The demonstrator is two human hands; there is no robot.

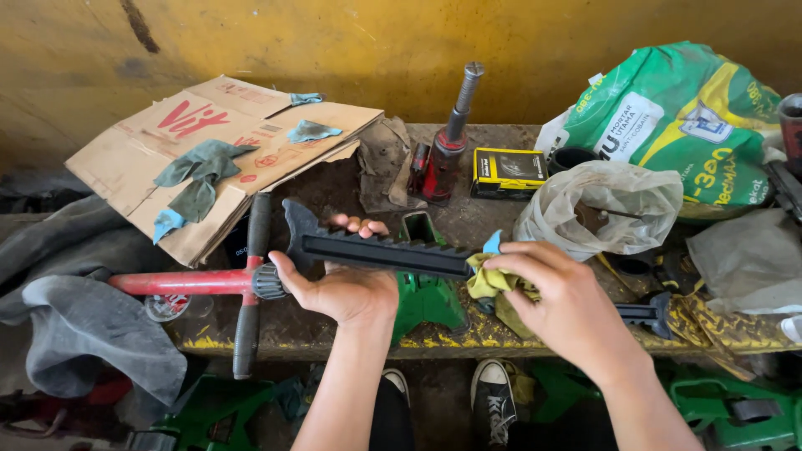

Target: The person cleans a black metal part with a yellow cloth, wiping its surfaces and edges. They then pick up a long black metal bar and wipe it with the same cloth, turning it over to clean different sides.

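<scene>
My left hand (347, 284) grips a black toothed metal bar (380, 250) with a saddle-shaped head at its left end, holding it level above the bench. My right hand (560, 296) presses a yellow-green rag (493, 284) around the bar's right end. Just below the bar stands a green jack stand base (426, 292) on the bench. Another black toothed bar (643, 313) lies to the right, partly behind my right wrist.
A red-handled tool with black grips (192, 282) lies at left. Flattened cardboard with rags (217, 142), a red bottle jack (447, 150), a yellow-black box (508, 171), a plastic bag (601, 205) and a green sack (677, 117) crowd the bench. Green stands (735, 409) sit on the floor.
</scene>
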